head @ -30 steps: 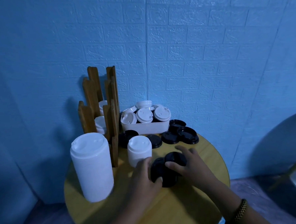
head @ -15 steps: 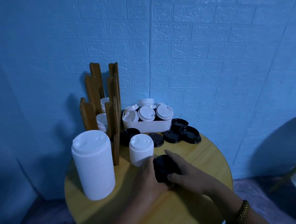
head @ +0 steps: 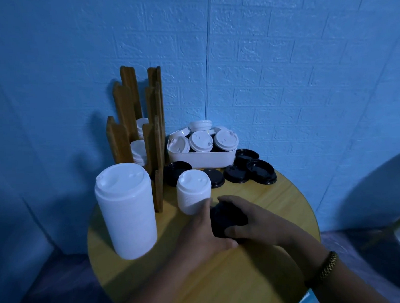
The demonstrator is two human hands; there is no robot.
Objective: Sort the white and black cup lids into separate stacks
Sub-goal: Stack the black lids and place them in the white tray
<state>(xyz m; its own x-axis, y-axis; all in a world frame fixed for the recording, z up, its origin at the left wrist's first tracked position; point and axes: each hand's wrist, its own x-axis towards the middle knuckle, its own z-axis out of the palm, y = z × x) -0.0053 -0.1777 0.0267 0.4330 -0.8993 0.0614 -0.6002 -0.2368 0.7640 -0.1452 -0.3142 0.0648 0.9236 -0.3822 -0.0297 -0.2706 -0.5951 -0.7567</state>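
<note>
A short stack of black lids [head: 225,218] sits on the round wooden table [head: 278,207], cupped between my left hand [head: 202,234] and my right hand [head: 251,220]. Just behind my left hand stands a short stack of white lids [head: 193,191]. A taller, wider stack of white lids [head: 125,208] stands at the left. Several loose black lids [head: 260,171] lie further back, beside a white tray [head: 201,159] holding more white lids [head: 200,141].
A wooden slotted holder [head: 133,131] with white lids in it stands at the back left against the blue brick-pattern wall. The table's rim curves close on the right and left. A pale round object [head: 394,210] sits off the table at the right.
Both hands have closed in around the black lids, gathering two side-by-side piles into one compact stack and shifting it slightly left toward the short white stack.
</note>
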